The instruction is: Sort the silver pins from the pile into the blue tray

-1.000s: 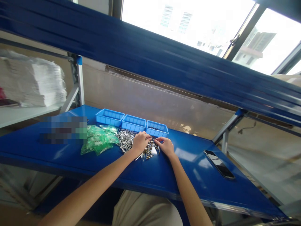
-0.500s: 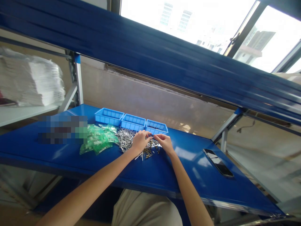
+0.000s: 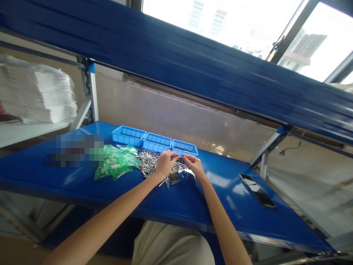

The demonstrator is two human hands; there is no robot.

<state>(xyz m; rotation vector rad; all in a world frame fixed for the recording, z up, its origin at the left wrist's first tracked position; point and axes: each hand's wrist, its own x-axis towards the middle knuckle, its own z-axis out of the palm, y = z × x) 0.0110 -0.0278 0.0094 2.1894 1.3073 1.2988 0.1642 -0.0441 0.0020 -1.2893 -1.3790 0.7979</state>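
Note:
Close together over a pile of small metal pins, my left hand and my right hand both have their fingers pinched. Whatever is between the fingertips is too small to make out. Silver pins lie on the left side of the pile, and some brass-coloured ones lie toward its front right. Just behind the hands stands a blue bin with small dark pieces in it. Two more blue bins stand in a row to its left.
Green plastic bags lie left of the pins, beside a blurred-out patch. A black phone rests on the right of the blue table. A blue shelf beam crosses above. Wrapped white stacks stand at far left.
The view has shifted slightly. Both hands stay over the pile, fingertips still close together, with a small change in finger pose.

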